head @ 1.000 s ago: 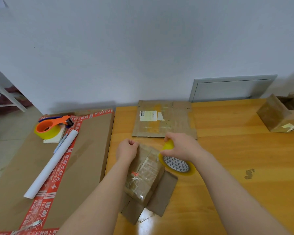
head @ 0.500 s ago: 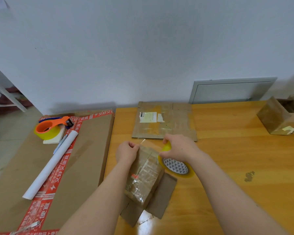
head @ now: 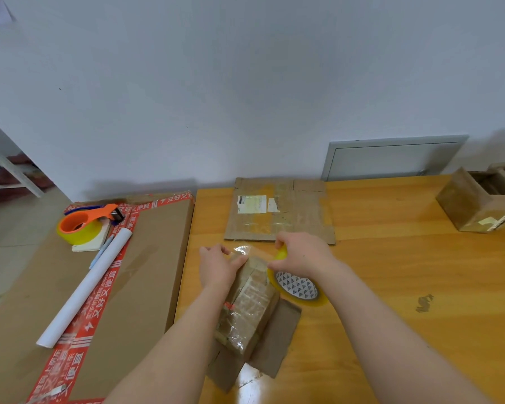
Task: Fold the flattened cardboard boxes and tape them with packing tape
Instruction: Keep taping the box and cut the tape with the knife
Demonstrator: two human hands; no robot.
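Well left of the left fingers (head: 225, 249): large flat carton (head: 146, 272) edged with red printed tape, lying level beside the tabletop (head: 391, 287).

On that carton, far end: orange tape dispenser (head: 82, 225) loaded with a yellow roll, sitting on a white pad (head: 91, 245). Just nearer: blue pen (head: 101, 255) and a long white paper tube (head: 85, 287), both laid diagonally, side by side.

Left hand (head: 216, 269) at the far end of the small box (head: 248, 304). Fingers and thumb clamped together on the free end of the clear tape strip (head: 241, 249), heel of hand against the box's left top edge.

Small box directly below and between both sets of fingers, tilted, wrapped in glossy old tape, near flaps splayed flat on the tabletop.

Beyond the fingers, towards the wall: flattened cardboard box (head: 277, 217) with a white label, lying flat, apart from both hands.

Right hand (head: 302, 255) just right of the small box's far end. Right fingers (head: 280, 242) curled tight round the yellow tape roll (head: 298, 287), triangle-patterned core facing up, roll touching the box's right side. Strip stretched across between the two hands.

Right of the right fingers, well apart: dark stain (head: 424, 303) on the wood. Far right, back edge: open-topped box (head: 478, 202). Behind, on the wall: grey panel (head: 391, 158).
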